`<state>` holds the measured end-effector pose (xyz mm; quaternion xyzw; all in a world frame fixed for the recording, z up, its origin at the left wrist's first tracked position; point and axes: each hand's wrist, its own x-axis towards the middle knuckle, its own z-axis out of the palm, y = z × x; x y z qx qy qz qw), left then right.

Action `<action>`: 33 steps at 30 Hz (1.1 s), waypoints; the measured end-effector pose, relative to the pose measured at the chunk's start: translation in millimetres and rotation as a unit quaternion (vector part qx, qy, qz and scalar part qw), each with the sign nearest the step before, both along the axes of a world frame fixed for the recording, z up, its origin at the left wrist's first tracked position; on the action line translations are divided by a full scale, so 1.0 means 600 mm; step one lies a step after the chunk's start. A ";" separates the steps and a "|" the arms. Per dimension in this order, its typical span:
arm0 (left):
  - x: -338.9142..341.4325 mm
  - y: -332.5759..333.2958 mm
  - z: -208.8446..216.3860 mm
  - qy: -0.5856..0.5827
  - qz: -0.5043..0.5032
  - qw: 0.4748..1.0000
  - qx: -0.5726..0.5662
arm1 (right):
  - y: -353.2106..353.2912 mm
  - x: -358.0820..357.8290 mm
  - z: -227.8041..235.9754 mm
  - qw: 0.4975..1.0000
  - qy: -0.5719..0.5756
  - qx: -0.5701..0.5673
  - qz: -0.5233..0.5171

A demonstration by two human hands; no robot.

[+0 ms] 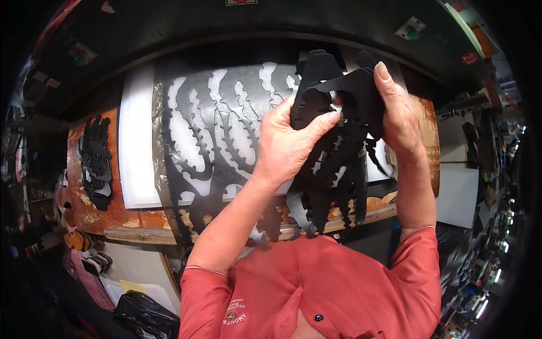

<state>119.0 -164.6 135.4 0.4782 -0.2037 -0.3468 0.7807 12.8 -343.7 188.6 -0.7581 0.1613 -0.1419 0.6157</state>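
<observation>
Both of my hands hold a bundle of black cut-out pieces (316,85) with notched edges, raised over the right part of the bench. My left hand (285,141) grips its left side, thumb laid across the front and fingers mostly hidden behind. Along the bundle's right side is my right hand (401,116), its thumb pointing up and its other fingers largely out of sight. Below lies a thin black sheet (248,87) with curved, notched openings, on a white board (138,141). The sheet's cut lower end hangs over the bench's front edge.
A pile of black notched pieces (96,164) lies on the worn wooden bench (90,217) at left. A dark machine beam with green buttons (414,35) spans the far side. A black plastic bag (144,313) is at lower left, and a pale panel (458,198) at right.
</observation>
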 end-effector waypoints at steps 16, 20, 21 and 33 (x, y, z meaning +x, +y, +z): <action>0.027 0.064 -0.015 -0.006 -0.050 0.998 -0.039 | 0.082 0.028 -0.029 0.903 -0.084 -0.418 -0.041; 0.034 0.071 -0.007 0.019 -0.055 0.997 -0.044 | 0.117 0.049 -0.022 0.989 -0.095 0.019 -0.113; 0.034 0.074 -0.004 0.005 -0.052 0.998 -0.037 | 0.123 0.051 -0.019 0.986 -0.083 0.084 -0.122; 0.054 0.093 -0.011 0.012 -0.094 0.995 0.014 | 0.144 0.088 -0.049 0.955 -0.086 0.183 -0.218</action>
